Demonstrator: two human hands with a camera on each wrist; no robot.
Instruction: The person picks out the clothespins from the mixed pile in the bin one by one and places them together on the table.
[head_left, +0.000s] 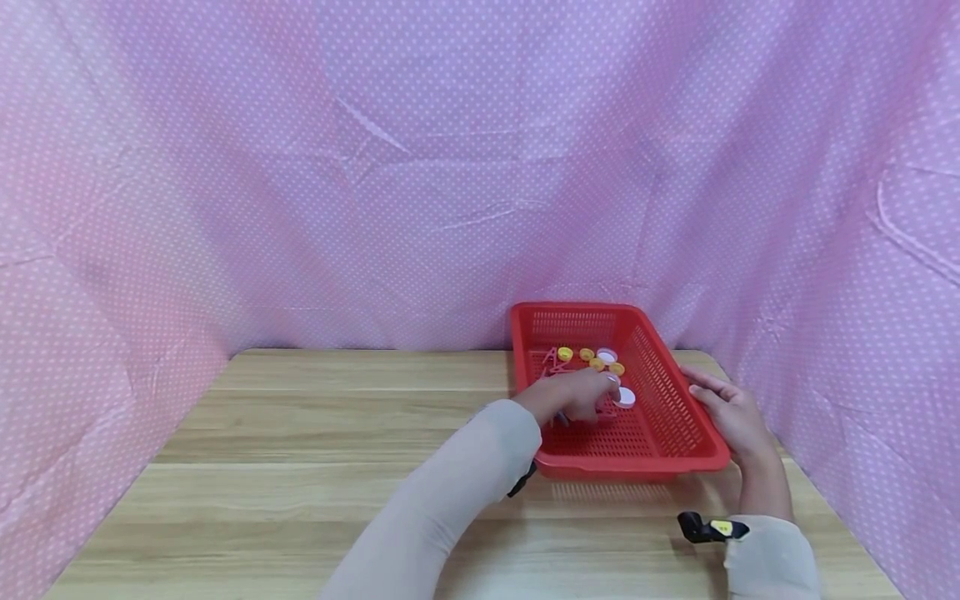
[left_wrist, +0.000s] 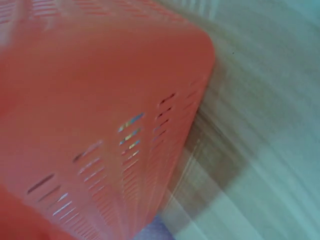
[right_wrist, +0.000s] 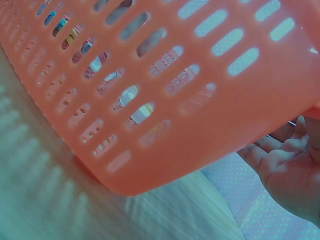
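A red slotted basket (head_left: pixel 670 398) stands on the wooden table (head_left: pixel 337 433) at the right. In it lie several yellow caps (head_left: pixel 597 364), two white caps (head_left: pixel 625 397) and some red clips (head_left: pixel 555 360). My left hand (head_left: pixel 581 396) reaches inside, knuckles up and fingers curled down among the things. A small white piece shows at its fingertips; whether it is held is hidden. My right hand (head_left: pixel 731 408) rests with straight fingers against the basket's right rim. The right wrist view shows its relaxed palm (right_wrist: pixel 292 172) beside the basket wall (right_wrist: pixel 175 75). The left wrist view shows only the blurred basket (left_wrist: pixel 100 100).
Pink dotted cloth (head_left: pixel 450 167) walls in the table at the back and on both sides, close to the basket's right. Bare wood stretches to the left and front. A black and yellow strap device (head_left: pixel 708 527) sits on my right wrist.
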